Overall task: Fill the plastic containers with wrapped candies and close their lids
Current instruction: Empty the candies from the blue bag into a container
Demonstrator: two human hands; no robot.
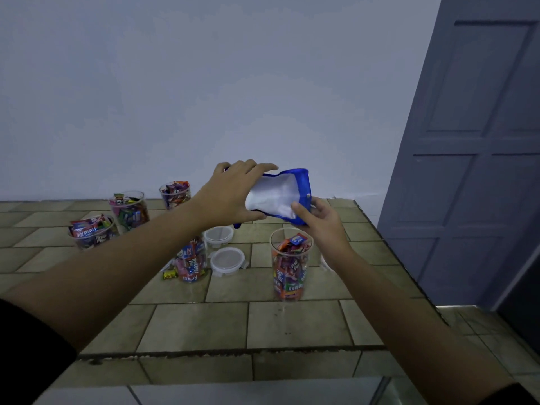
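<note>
I hold a blue candy bag (pixel 282 197) with a silvery inside, tipped above a clear plastic container (pixel 290 266) packed with wrapped candies. My left hand (pixel 233 197) grips the bag's upper left side. My right hand (pixel 320 219) pinches its lower right corner. Another filled container (pixel 191 260) stands lidless behind my left forearm. Three more full containers stand at the back left: (pixel 93 230), (pixel 130 210), (pixel 175 194). Two white lids (pixel 228 260), (pixel 219 233) lie on the counter between the containers.
A loose yellow candy (pixel 170 275) lies beside the middle container. The tiled counter (pixel 263 325) ends at a white wall behind, with its right edge near a grey panelled door (pixel 473 141). A metal rim runs along the counter's near edge.
</note>
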